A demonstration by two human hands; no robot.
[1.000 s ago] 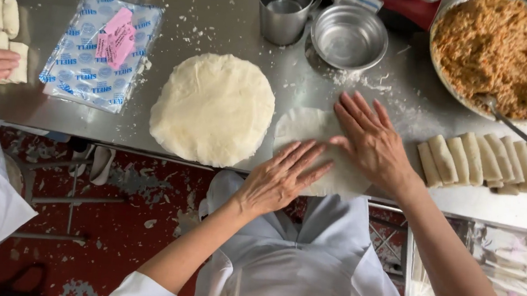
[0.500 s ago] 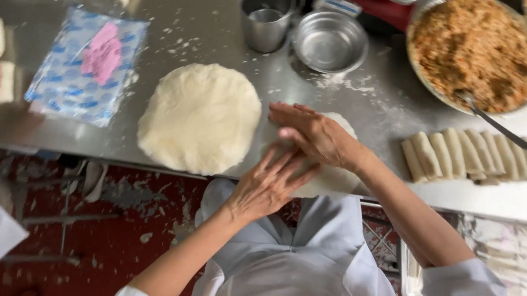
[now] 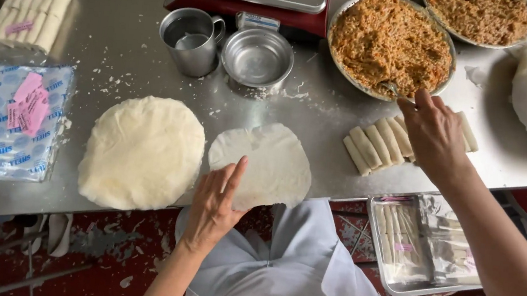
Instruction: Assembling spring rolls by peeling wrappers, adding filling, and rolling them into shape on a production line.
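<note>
Resting at the table's near edge, the left hand has its fingers together and flat, fingertips touching the single round wrapper, which partly overhangs the steel table. Just left of that sits the thick stack of wrappers. Further out, the right hand is pinched around a spoon handle that dips into the big bowl of shredded filling, hovering above a row of finished rolls. Behind the wrapper there's a small empty steel bowl and a metal cup.
</note>
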